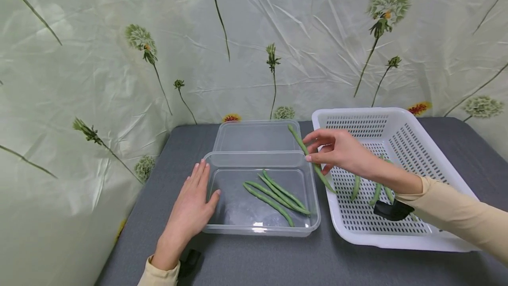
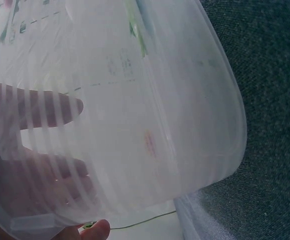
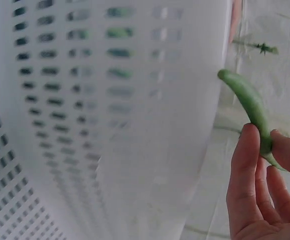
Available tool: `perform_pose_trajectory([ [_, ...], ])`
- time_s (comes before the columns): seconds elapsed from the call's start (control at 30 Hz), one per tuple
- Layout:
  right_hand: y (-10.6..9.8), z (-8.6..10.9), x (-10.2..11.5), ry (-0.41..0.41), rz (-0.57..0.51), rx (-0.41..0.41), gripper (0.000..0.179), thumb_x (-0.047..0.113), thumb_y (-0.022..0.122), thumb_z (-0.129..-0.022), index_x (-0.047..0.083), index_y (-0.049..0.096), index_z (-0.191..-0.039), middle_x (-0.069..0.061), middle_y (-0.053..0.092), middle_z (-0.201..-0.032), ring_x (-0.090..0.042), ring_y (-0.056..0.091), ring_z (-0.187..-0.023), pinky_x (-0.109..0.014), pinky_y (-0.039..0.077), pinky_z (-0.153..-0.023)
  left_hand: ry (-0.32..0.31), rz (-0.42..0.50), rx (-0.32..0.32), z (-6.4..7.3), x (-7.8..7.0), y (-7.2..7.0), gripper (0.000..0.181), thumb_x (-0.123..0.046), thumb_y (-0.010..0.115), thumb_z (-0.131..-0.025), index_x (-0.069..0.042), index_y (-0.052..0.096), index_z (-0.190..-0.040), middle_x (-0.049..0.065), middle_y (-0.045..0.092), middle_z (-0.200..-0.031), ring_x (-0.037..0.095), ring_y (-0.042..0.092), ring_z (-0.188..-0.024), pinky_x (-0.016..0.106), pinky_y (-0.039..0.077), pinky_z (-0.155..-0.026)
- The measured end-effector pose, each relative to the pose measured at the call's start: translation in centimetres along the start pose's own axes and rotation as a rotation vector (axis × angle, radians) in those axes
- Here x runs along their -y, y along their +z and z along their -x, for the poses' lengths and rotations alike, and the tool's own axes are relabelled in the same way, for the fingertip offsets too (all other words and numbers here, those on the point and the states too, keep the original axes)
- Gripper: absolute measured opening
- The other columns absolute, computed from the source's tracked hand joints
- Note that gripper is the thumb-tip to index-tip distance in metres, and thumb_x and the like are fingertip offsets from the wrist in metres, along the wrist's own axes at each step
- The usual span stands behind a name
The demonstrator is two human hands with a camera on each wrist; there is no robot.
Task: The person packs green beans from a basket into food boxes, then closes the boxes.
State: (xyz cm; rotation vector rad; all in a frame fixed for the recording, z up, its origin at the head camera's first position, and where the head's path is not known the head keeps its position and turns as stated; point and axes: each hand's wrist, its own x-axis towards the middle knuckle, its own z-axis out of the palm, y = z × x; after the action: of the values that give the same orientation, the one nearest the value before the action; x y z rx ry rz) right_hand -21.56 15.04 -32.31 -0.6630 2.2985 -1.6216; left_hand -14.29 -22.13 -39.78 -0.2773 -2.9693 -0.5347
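Observation:
Between thumb and fingertips, my right hand (image 1: 343, 151) pinches a green bean (image 1: 297, 137) above the left rim of the white basket. The right wrist view shows the same green bean (image 3: 249, 100) slanting out past the fingers. My left hand (image 1: 193, 204) lies with straight fingers on the left edge of the clear plastic container (image 1: 234, 231). In the left wrist view its fingers (image 2: 50, 107) show through the container's wall. Several green beans (image 1: 278, 195) lie together in the container's right half.
More green beans (image 1: 377, 193) lie in the white perforated basket (image 1: 440, 244) on the right, partly behind my right forearm. A clear lid (image 1: 258, 136) lies behind the container. Grey cloth (image 1: 246, 259) covers the table, and a flower-patterned sheet (image 1: 246, 78) hangs at the back.

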Motion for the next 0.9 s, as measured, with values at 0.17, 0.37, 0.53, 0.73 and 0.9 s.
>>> perform_pose_trajectory([
  [0.17, 1.3, -1.0, 0.3, 0.017, 0.005, 0.047, 0.04, 0.01, 0.076, -0.086, 0.001, 0.061, -0.122, -0.016, 0.066, -0.101, -0.025, 0.068, -0.077, -0.046, 0.058, -0.058, 0.0, 0.0, -0.002, -0.1, 0.0, -0.1, 0.074, -0.028, 0.058, -0.099, 0.004, 0.02, -0.155, 0.018, 0.011, -0.162, 0.031, 0.008, -0.149, 0.055, 0.016, -0.116],
  [0.37, 3.1, -2.2, 0.0, 0.037, 0.047, 0.108, 0.035, 0.009, 0.076, -0.086, 0.004, 0.064, -0.118, -0.012, 0.067, -0.1, -0.028, 0.067, -0.074, -0.05, 0.057, -0.058, -0.001, -0.005, -0.005, -0.1, -0.1, -0.1, 0.074, -0.027, 0.058, -0.099, 0.004, 0.02, -0.154, 0.018, 0.012, -0.162, 0.032, 0.008, -0.149, 0.056, 0.016, -0.116],
  [0.53, 4.5, -2.7, -0.5, 0.036, 0.063, 0.178, 0.031, 0.008, 0.076, -0.086, 0.002, 0.065, -0.115, -0.01, 0.065, -0.096, -0.037, 0.065, -0.072, -0.052, 0.057, -0.058, 0.002, -0.004, -0.005, 0.0, -0.1, -0.1, 0.073, -0.027, 0.058, -0.099, 0.004, 0.021, -0.154, 0.018, 0.011, -0.162, 0.032, 0.008, -0.149, 0.056, 0.016, -0.116],
  [0.73, 5.3, -2.9, -0.9, 0.037, 0.076, 0.203, 0.028, 0.007, 0.076, -0.086, 0.004, 0.066, -0.113, -0.009, 0.066, -0.094, -0.035, 0.065, -0.071, -0.049, 0.057, -0.056, 0.002, 0.004, -0.006, -0.1, 0.0, 0.0, 0.074, -0.027, 0.058, -0.099, 0.004, 0.02, -0.154, 0.017, 0.011, -0.162, 0.031, 0.008, -0.149, 0.055, 0.015, -0.116],
  [0.9, 5.3, -2.8, -1.2, 0.019, 0.078, 0.202, 0.027, 0.004, 0.074, -0.086, 0.002, 0.066, -0.112, -0.009, 0.067, -0.095, -0.039, 0.064, -0.077, -0.041, 0.058, -0.055, 0.005, 0.0, -0.012, -0.1, 0.0, 0.0, 0.074, -0.027, 0.058, -0.099, 0.004, 0.021, -0.154, 0.018, 0.012, -0.162, 0.032, 0.009, -0.149, 0.056, 0.016, -0.116],
])
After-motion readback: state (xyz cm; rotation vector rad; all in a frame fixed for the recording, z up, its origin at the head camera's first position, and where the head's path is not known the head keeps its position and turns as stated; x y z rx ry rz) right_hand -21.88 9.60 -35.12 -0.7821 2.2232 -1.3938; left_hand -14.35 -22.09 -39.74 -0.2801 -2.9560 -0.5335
